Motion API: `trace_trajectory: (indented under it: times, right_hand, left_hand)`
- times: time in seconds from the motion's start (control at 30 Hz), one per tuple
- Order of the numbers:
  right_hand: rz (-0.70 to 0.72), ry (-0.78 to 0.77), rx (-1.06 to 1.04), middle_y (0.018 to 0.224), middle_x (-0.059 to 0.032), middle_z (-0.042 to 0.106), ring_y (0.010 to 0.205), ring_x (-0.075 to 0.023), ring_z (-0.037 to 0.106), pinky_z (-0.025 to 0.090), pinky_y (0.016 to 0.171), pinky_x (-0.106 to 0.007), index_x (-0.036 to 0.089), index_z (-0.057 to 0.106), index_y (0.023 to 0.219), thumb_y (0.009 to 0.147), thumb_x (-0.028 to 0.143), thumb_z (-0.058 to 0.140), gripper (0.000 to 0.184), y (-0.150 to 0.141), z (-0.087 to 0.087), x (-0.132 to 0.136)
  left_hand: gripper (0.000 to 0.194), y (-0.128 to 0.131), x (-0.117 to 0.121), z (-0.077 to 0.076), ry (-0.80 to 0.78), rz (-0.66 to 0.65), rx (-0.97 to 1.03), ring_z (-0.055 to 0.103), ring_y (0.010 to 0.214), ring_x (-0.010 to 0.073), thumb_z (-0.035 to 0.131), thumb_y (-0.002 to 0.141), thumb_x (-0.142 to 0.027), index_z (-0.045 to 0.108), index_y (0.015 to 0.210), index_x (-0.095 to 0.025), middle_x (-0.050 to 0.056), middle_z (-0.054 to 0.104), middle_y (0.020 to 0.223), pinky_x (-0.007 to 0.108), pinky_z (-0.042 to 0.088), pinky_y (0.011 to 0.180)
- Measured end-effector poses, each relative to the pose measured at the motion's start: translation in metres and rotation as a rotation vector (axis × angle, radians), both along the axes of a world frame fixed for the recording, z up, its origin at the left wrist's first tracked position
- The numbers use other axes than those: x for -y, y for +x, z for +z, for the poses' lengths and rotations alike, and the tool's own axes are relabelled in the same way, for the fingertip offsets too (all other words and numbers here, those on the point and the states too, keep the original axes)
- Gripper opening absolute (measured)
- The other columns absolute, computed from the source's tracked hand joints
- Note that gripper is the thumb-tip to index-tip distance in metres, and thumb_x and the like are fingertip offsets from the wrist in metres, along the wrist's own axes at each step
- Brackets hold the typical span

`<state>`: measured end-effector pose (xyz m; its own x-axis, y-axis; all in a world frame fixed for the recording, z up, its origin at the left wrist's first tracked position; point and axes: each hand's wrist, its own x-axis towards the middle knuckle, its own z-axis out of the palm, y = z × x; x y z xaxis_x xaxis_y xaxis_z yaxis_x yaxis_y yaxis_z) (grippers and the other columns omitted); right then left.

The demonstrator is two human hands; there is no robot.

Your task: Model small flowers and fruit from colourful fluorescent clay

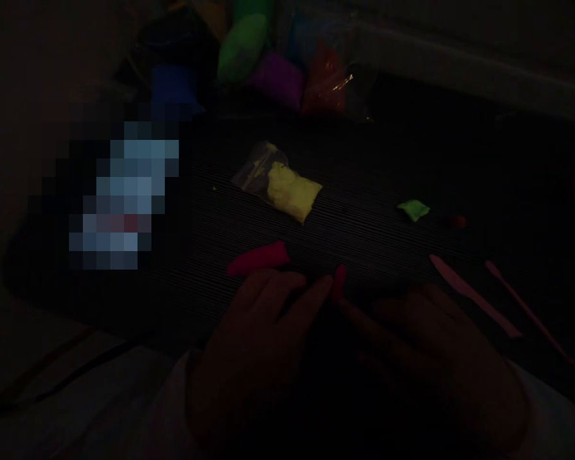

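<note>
The view is very dark. A small pink clay piece [339, 283] stands upright between the fingertips of my two hands. My left hand [268, 326] is closed, its index fingertip against the left side of this piece. From the right, my right hand [426, 345] reaches a fingertip to its lower end, the other fingers curled in shadow. Both thumbs are hard to make out. Just beyond my left knuckles lies a larger, tapered pink clay piece [259, 257] on the dark ridged tabletop [364, 243].
A bag of yellow clay [294, 191] lies mid-table. Right of it are a green clay scrap [414, 209], a small orange-red lump [457, 221], a pink plastic knife [474, 295] and a thin pink tool [527, 310]. A blurred bright screen [134, 185] is left; bagged clay [278, 80] sits behind.
</note>
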<state>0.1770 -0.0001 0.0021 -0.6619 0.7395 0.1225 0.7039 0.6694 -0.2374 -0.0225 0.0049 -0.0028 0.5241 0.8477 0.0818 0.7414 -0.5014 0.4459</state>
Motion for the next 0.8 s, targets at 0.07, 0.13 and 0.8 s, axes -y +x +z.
trace_trajectory:
  times: [0.07,0.13,0.8]
  right_hand:
    - [-0.003,-0.002,0.007,0.073,-0.0026,0.058,0.064,-0.0141,0.047,0.036,0.062,-0.031,0.017,0.054,0.107,0.082,0.026,0.042,0.03,0.0002,0.0001,-0.0002]
    - [-0.002,-0.009,0.02,0.073,-0.0028,0.058,0.064,-0.0141,0.047,0.036,0.062,-0.031,0.017,0.054,0.107,0.082,0.026,0.041,0.03,0.0001,0.0001,-0.0006]
    - [0.008,0.02,0.119,0.075,-0.0061,0.054,0.063,-0.0165,0.046,0.038,0.058,-0.032,0.012,0.043,0.117,0.083,0.032,0.039,0.04,-0.0007,-0.0019,-0.0037]
  left_hand:
    - [0.039,-0.0007,-0.0005,0.0001,-0.008,0.006,0.021,0.043,0.086,0.0159,0.04,0.079,-0.009,0.046,0.116,-0.015,0.006,0.05,0.094,0.03,0.043,0.075]
    - [0.038,-0.0008,-0.0012,0.0004,-0.017,0.011,0.036,0.043,0.087,0.016,0.04,0.079,-0.008,0.046,0.116,-0.015,0.006,0.051,0.094,0.03,0.043,0.076]
    - [0.034,-0.0009,0.0003,0.001,-0.04,0.024,0.091,0.042,0.087,0.0156,0.041,0.079,-0.01,0.047,0.112,-0.015,0.004,0.05,0.094,0.03,0.041,0.078]
